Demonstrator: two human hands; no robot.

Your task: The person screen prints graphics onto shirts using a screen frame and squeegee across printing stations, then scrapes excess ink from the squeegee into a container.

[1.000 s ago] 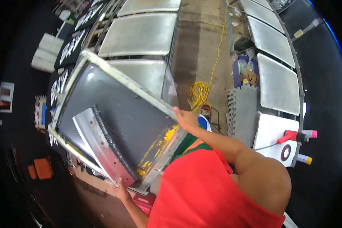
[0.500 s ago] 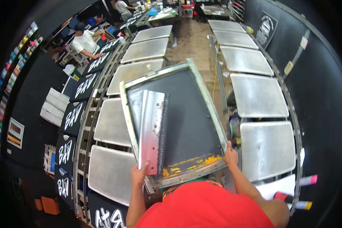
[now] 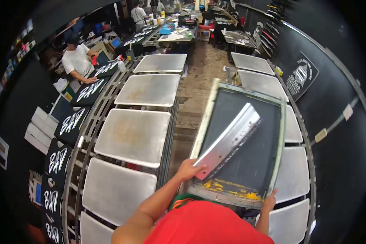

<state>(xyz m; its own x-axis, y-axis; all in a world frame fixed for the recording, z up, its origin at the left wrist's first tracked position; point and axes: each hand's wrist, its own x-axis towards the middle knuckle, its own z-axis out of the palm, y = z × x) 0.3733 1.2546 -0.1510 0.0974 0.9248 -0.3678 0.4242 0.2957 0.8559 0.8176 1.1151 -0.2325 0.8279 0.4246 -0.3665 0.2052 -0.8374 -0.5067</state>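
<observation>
A screen printing frame (image 3: 281, 134) with pale edges and a dark mesh tilts in front of me, over the right row of metal boards. Yellow ink is smeared along its near end. Across the mesh slants a silver squeegee (image 3: 232, 138), its near end reddish and its dark blade facing right. My left hand (image 3: 187, 169) is closed at the squeegee's near end, beside the frame's left rail; its fingers underneath are partly hidden. At the frame's near right corner, my right hand (image 3: 269, 200) grips the rail, with some fingers hidden behind it.
Flat metal boards (image 3: 133, 136) line a rail on the left, and more boards (image 3: 290, 171) run along the right wall. Black shirts printed BAD (image 3: 71, 124) lie on the far left. A co-worker (image 3: 77, 61) stands beside them. A cluttered table (image 3: 175, 37) is at the back.
The screen frame has swung to the right with both hands on it, now leaning the other way. The squeegee has turned with it and slants rightward. My view has shifted.
</observation>
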